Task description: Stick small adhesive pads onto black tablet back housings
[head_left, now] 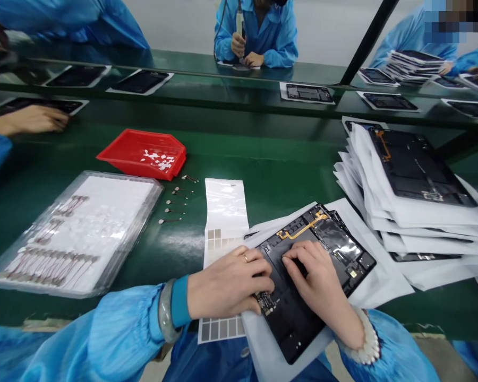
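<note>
Label [353, 274]: too small to read!
Housing [290, 318]: on white sheets [382, 276], beneath both hands.
Left hand [233, 281]: fingers curled at Housing's edge, grasp unclear.
Right hand [314, 270]: fingertips bunched, hold hidden, can't tell.

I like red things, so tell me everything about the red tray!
The red tray looks like shiny plastic, with sloping sides and a left end that narrows. It's open on top, sitting upright on the green table, just beyond the clear tray. Little white bits lie scattered inside, towards its right end. No hand touches it.
</note>
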`<state>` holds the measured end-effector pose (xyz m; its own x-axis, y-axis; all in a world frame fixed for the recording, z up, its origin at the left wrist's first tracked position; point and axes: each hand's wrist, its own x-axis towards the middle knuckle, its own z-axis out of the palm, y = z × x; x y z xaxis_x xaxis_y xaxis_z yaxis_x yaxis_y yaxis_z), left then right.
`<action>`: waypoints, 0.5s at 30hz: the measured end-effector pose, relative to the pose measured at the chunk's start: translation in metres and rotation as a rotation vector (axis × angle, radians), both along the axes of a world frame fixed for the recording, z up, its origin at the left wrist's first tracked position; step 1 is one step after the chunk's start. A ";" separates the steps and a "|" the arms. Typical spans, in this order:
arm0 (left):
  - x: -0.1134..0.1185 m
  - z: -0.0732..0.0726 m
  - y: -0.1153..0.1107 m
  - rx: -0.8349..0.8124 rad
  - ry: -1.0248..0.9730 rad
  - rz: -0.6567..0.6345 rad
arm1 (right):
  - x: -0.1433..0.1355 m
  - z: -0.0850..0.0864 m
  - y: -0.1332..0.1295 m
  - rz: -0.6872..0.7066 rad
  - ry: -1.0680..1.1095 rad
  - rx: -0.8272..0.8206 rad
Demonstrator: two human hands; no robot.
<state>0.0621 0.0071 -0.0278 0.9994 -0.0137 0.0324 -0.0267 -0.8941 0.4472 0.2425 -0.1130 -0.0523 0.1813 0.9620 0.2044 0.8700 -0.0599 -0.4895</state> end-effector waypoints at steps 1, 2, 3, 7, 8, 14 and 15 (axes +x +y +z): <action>-0.001 0.001 -0.001 0.006 0.004 0.005 | 0.000 0.000 0.000 0.000 -0.001 -0.003; -0.001 0.001 -0.002 0.010 0.002 0.010 | 0.000 0.000 0.000 0.000 -0.003 -0.008; -0.001 0.002 -0.003 0.011 0.001 0.011 | 0.001 0.000 0.000 -0.001 -0.005 -0.012; 0.004 -0.002 -0.001 -0.006 -0.001 -0.010 | 0.001 0.001 -0.001 -0.003 -0.021 -0.007; 0.005 -0.003 0.000 -0.023 -0.002 -0.015 | 0.001 0.001 -0.001 -0.004 -0.025 0.000; -0.020 0.033 -0.008 -0.279 -0.135 0.101 | 0.001 0.004 0.001 0.008 0.048 0.002; -0.029 0.043 -0.014 -0.245 -0.158 0.140 | 0.003 0.007 0.001 0.016 0.094 0.003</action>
